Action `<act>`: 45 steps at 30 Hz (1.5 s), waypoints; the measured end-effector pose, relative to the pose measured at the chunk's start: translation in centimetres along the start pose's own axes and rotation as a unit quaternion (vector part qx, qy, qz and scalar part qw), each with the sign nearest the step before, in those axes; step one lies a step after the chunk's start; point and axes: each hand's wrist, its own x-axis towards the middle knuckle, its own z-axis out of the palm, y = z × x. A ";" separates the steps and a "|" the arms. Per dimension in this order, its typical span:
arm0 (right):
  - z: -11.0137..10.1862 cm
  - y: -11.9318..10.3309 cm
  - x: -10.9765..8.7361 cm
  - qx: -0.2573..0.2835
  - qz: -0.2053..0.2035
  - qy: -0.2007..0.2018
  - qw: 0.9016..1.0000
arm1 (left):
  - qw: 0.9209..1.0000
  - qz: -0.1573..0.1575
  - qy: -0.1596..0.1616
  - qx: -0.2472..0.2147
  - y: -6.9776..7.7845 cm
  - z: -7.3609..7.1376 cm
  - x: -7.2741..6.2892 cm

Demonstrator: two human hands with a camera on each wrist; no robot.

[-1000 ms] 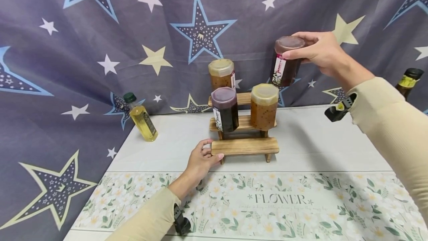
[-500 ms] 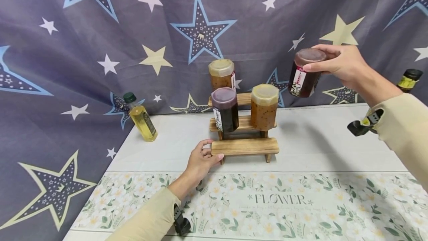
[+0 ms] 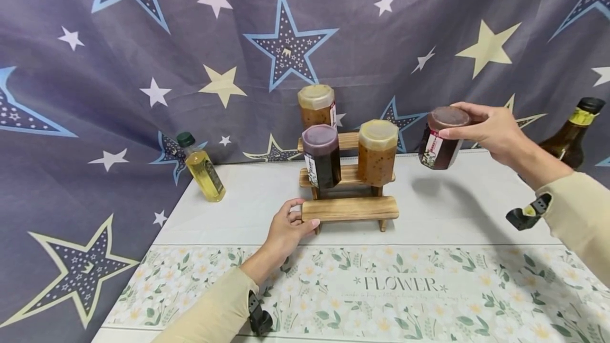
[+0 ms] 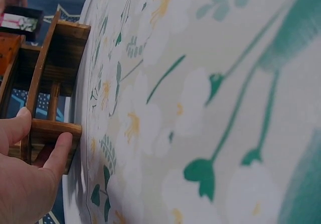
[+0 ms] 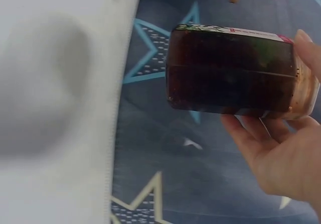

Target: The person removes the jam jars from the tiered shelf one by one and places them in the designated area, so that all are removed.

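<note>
In the head view my right hand (image 3: 493, 128) grips a dark red jam jar (image 3: 443, 139) near its lid, holding it above the table to the right of a stepped wooden rack (image 3: 350, 209). The right wrist view shows the same jar (image 5: 230, 71) in the air, thumb on one side and fingers on the other. My left hand (image 3: 286, 232) pinches the left end of the rack's lowest step, which also appears in the left wrist view (image 4: 55, 128). On the middle step stand a dark purple jar (image 3: 321, 158) and an amber jar (image 3: 377, 152). Another amber jar (image 3: 316, 105) is on the top step.
A small bottle of yellow oil (image 3: 205, 173) with a green cap stands at the left. At the right, a dark brown bottle (image 3: 572, 139) is partly behind my right forearm. A starry cloth (image 3: 190, 41) hangs behind the white, flower-printed table cover (image 3: 229, 226).
My right hand has carried the dark red jar to the right and down, away from the rack's top and closer to the table. My left hand and the rack stay still.
</note>
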 end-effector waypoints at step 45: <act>4.4 6.7 -2.2 -0.087 0.049 0.001 0.995 | 1.000 0.000 0.001 0.000 -0.1 0.1 0.1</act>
